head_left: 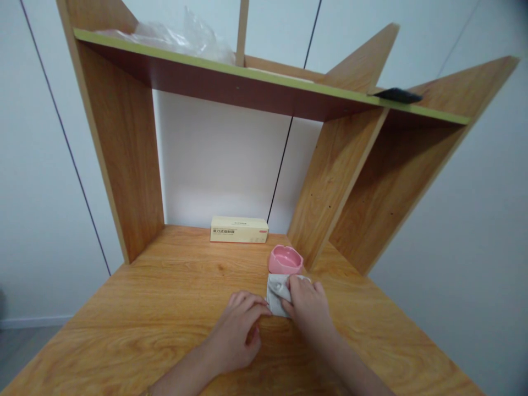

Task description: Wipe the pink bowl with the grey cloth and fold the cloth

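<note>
A light grey folded cloth (pixel 274 305) lies on the desk, bunched up at its middle. My right hand (pixel 309 305) closes on the bunched part, with thumb and fingers around the fabric. On the other side, my left hand (pixel 239 333) rests with bent fingers, their tips at the cloth's left edge. The left thumb stands apart from those fingers, and nothing shows between them. Just behind the cloth sits a pink bowl-like dish (pixel 285 259) with a notched rim.
A long cream box (pixel 239 230) with printed lettering stands at the back of the wooden desk (pixel 173 308). Upright wooden panels (pixel 336 176) rise behind and to the right. Overhead, a shelf (pixel 198 63) carries clear plastic wrapping (pixel 181 37) and a flat dark object (pixel 398 95).
</note>
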Motion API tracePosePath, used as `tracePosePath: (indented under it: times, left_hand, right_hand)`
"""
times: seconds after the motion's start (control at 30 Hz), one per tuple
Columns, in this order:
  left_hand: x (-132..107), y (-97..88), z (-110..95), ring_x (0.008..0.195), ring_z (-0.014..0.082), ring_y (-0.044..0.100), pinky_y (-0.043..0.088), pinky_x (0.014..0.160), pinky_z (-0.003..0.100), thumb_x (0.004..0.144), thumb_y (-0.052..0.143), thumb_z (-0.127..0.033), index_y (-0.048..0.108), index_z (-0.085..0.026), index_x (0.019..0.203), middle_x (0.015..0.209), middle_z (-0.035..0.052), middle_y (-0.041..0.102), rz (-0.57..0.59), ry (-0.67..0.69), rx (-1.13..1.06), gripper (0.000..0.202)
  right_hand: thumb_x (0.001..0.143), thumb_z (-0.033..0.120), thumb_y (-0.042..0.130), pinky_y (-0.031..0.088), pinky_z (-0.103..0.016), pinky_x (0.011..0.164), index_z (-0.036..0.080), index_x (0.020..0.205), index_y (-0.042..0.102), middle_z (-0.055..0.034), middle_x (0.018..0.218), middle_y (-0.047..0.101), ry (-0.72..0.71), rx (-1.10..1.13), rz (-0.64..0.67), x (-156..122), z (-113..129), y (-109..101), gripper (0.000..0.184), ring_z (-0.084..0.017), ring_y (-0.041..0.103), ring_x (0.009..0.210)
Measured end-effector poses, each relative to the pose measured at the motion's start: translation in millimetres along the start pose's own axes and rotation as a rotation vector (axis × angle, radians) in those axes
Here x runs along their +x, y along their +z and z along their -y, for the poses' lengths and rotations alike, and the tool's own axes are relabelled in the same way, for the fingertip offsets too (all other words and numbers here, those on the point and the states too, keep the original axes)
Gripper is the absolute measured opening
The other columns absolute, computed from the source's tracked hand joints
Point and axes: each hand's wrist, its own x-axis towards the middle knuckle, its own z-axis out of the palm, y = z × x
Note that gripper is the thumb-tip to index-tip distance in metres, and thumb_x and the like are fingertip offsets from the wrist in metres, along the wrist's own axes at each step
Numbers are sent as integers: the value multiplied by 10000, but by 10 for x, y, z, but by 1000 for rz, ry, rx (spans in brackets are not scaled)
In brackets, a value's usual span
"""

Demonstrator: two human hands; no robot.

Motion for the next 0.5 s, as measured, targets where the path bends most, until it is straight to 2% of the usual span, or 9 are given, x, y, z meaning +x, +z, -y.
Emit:
tracePosePath:
  times: [0.13,0.27,0.37,0.43,0.5]
  left_hand:
    - [-4,2,5,995,199,416,329,871,353,597,421,-6,526,-227,984,1056,31,527,6,-6,-3,458]
    - [-11,19,25,984,197,419,329,868,348,610,425,-9,532,-221,967,1041,33,529,-1,-4,-8,429]
    - [-18,34,37,979,191,422,327,866,336,606,426,-10,532,-217,956,1033,31,533,-12,17,-23,420]
    - [-18,42,40,971,188,427,329,856,325,602,428,-11,533,-209,941,1020,33,538,-27,21,-22,407]
    - [-13,45,40,958,188,433,329,846,319,600,428,-13,538,-206,929,1007,34,546,-38,17,-9,397]
  right_hand:
    - [693,384,601,265,-345,698,187,861,544,-67,835,593,-123,15,50,-96,98,110,266,-243,493,820]
    - [739,207,563,271,-354,671,183,856,590,-71,815,603,-156,-114,50,-134,13,164,123,-236,489,786]
    - [755,107,521,277,-351,651,181,784,615,-68,779,615,-174,-177,45,-114,-103,184,123,-225,498,764]
    - [734,100,551,285,-355,653,178,739,624,-67,751,619,-202,-198,47,-97,-166,164,107,-226,507,762]
    - [686,173,629,301,-360,662,180,736,628,-64,742,620,-249,-162,51,-89,-185,106,50,-233,513,765]
